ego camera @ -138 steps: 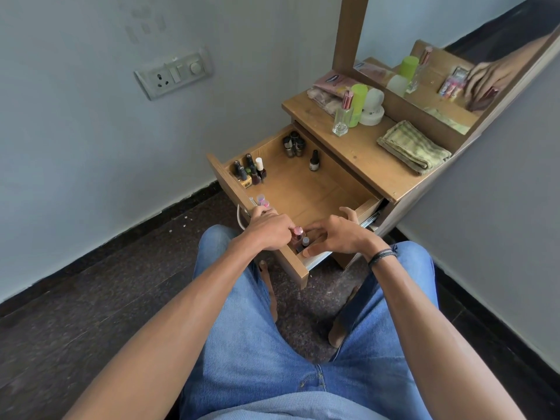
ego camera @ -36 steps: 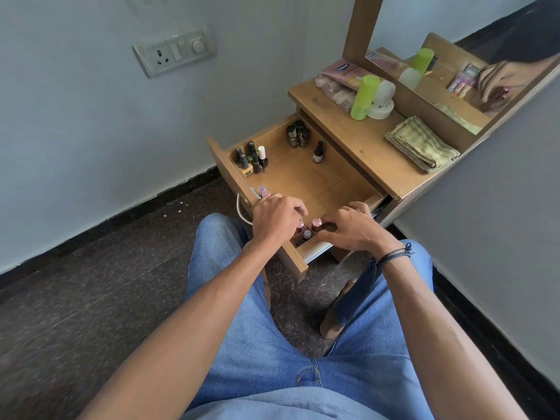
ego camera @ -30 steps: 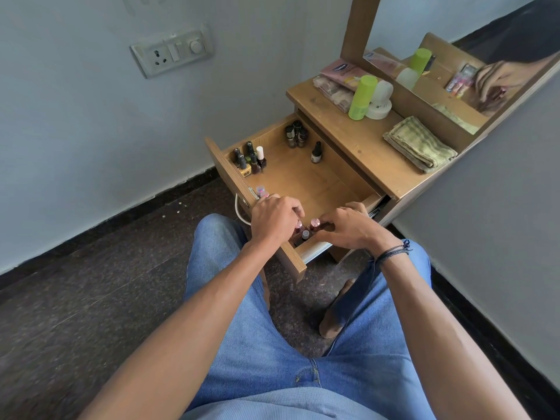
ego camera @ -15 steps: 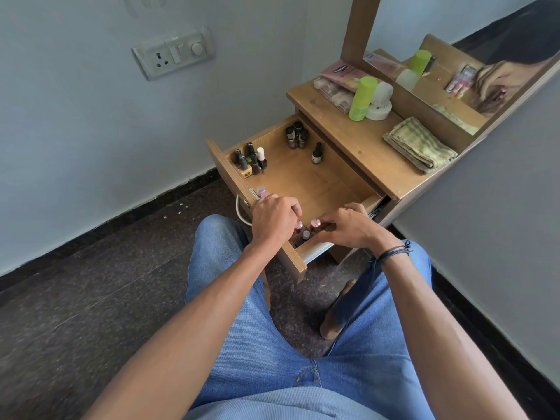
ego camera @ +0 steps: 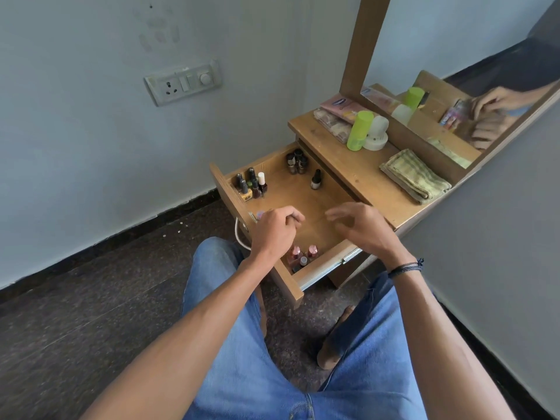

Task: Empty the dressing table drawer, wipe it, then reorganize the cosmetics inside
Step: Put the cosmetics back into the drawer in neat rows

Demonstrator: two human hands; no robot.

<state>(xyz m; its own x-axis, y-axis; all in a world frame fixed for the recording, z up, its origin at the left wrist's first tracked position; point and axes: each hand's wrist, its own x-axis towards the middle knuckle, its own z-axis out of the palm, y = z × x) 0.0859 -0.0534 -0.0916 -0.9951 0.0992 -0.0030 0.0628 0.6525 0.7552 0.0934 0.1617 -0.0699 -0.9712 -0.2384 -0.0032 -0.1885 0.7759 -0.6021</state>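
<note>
My right hand (ego camera: 360,228) splayed, empty; left hand (ego camera: 277,233) loosely curled, seemingly empty, above drawer (ego camera: 303,198). Pink-capped bottles (ego camera: 303,256) clustered near corner: colour-sorted, I judge.

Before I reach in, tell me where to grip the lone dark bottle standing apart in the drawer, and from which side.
Pinch the lone dark bottle by its narrow cap, from above, on the side away from the table top, whose edge hangs close beside it. It stands upright and alone.
</note>
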